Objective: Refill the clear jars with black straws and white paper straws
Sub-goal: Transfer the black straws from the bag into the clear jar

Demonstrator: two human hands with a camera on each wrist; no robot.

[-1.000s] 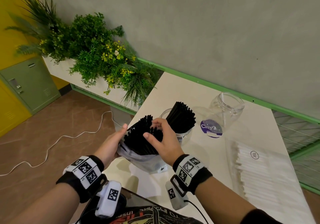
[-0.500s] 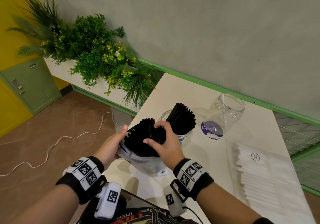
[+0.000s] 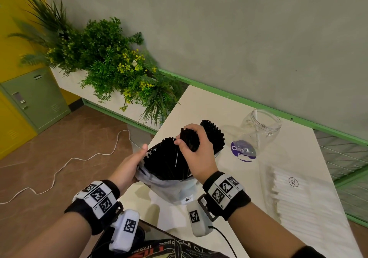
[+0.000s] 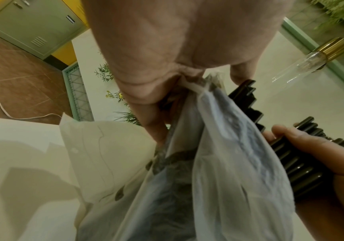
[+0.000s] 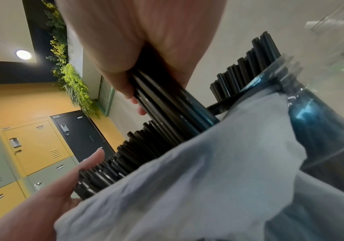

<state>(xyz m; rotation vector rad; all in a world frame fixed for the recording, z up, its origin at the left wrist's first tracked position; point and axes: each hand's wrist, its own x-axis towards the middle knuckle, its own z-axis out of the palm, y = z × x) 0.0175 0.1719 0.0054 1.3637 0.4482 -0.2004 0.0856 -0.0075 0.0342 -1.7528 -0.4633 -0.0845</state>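
A translucent plastic bag full of black straws stands at the table's near left edge. My left hand grips the bag's left side. My right hand holds a bunch of black straws lifted partly out of the bag, also seen as straws in the right wrist view. Behind it a clear jar holds black straws. A second clear jar with a purple label lies tilted, nearly empty. White paper straws lie in a clear pack at right.
A planter of green foliage borders the table's far left corner. A green rail runs along the wall behind the table. A white cable trails on the floor, by green and yellow lockers.
My right hand has closed round a bunch of black straws and drawn it upward out of the bag. The left hand keeps its hold on the bag.
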